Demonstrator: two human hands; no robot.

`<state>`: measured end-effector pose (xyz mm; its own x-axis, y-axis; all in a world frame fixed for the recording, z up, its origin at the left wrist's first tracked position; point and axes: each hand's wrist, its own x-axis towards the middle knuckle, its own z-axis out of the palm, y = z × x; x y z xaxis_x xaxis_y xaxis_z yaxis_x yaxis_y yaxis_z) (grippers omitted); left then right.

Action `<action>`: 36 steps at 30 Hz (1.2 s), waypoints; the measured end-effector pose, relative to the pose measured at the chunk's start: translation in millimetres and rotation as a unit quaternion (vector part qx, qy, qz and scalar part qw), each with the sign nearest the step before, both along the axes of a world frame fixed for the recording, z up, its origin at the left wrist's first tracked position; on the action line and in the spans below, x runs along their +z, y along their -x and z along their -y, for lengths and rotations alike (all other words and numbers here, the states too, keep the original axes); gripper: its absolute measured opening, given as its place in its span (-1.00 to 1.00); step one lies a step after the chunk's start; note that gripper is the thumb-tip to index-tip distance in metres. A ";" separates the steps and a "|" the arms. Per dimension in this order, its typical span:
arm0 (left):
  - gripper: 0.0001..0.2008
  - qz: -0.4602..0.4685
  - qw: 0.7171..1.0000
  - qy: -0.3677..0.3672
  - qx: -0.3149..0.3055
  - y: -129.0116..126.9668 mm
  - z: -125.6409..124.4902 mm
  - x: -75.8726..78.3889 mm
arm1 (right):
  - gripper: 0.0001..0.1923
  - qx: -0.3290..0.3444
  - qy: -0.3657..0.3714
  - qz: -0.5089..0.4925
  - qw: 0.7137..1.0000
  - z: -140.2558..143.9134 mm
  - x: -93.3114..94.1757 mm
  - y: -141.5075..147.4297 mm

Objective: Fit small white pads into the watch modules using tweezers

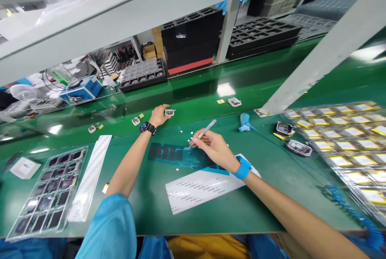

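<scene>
My left hand (159, 116), with a dark watch on its wrist, reaches forward with its fingers closed at the edge of a small watch case (169, 112) that has a pale rim and electronic parts inside. In my right hand (215, 148) is a pair of grey tweezers (208, 128), slanted with the tips down at a translucent blue film sheet (163, 161) that carries rows of black strips. Small white scraps (177, 169) lie around the film. Partly under the right wrist is a white printed sheet (196, 192).
At the left lie a clear tray of dark screens (18, 227) and a long white strip (90, 178). Trays of yellow-edged batteries (343, 145) fill the right. More cases (234, 101) sit along the green belt. A slanted post (301, 74) and blue coiled cord (337, 198) stand rightward.
</scene>
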<state>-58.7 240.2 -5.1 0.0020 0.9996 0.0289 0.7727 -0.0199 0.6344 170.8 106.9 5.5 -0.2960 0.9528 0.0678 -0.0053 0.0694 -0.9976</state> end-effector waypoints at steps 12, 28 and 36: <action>-0.65 0.271 0.960 0.022 0.060 -16.2 80.3 24.6 | -0.74 -0.070 -0.104 0.117 0.985 -0.8 3.9 -5.0; -0.73 0.376 0.923 0.049 0.058 -42.5 191.8 17.4 | -0.82 0.013 -0.261 0.172 0.950 22.3 3.7 6.5; -0.76 0.372 0.924 0.057 0.068 -43.1 192.7 11.7 | -0.71 0.039 -0.366 0.274 0.889 20.4 -13.7 0.1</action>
<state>-15.6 47.6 6.6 -0.1021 0.9857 -0.1344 0.1133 0.1457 0.9828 170.7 86.5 -8.2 -0.5383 0.6879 0.4869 0.4336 0.7215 -0.5399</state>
